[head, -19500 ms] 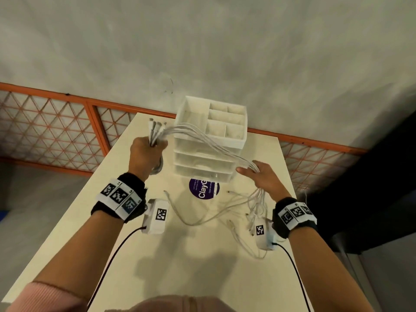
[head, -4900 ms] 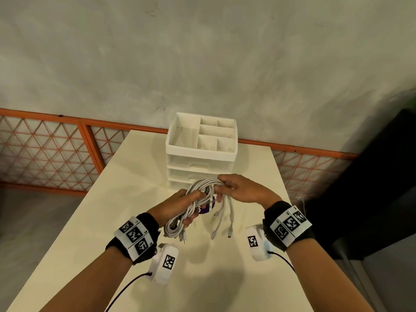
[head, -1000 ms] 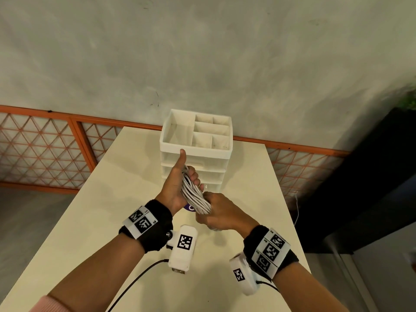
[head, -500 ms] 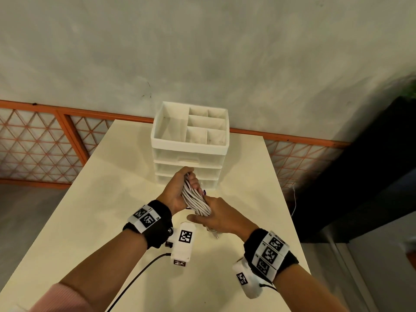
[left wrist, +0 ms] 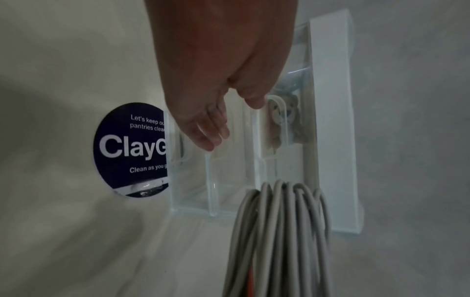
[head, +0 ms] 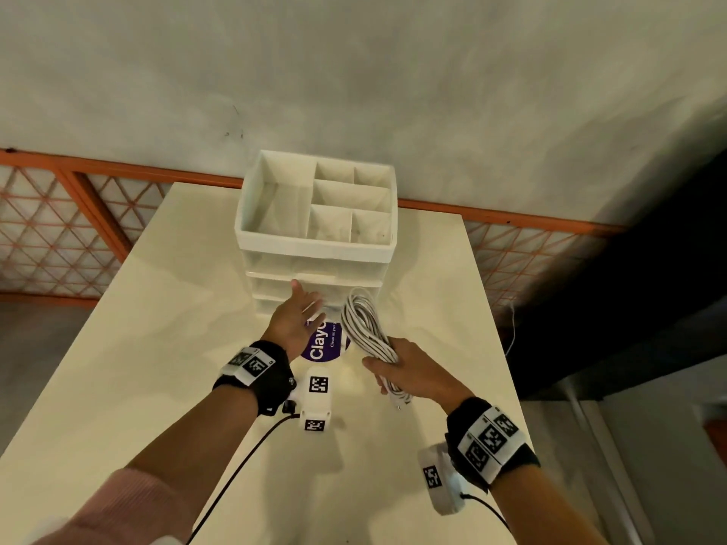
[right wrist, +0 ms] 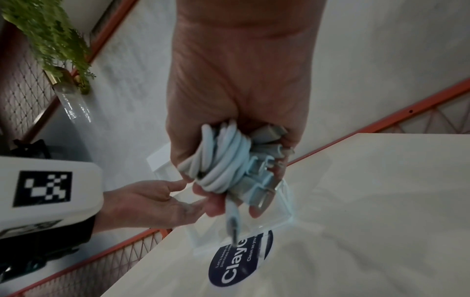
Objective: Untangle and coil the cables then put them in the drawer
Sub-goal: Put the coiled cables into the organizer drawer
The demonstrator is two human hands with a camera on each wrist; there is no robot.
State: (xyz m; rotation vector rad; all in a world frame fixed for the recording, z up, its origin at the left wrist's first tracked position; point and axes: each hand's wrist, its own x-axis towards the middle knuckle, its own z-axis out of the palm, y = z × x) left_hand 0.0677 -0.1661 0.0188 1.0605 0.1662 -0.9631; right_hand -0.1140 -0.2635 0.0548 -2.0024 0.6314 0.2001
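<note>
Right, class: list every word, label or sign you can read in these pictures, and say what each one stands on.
"Clay", large white letters cut off by the clear plastic drawer unit: on the round dark blue sticker on the cream table.
"Let's keep ou", "pantries clea", both cut off: same sticker.
"Clean as you", cut off: same sticker.
Black-and-white square code markers, no words: on the wrist cameras and wristbands.

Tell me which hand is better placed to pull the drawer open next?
The left hand, probably. It is open and holds nothing, its fingers reaching at the clear drawer fronts of the organizer. The right hand is busy gripping the coiled cables.
</note>
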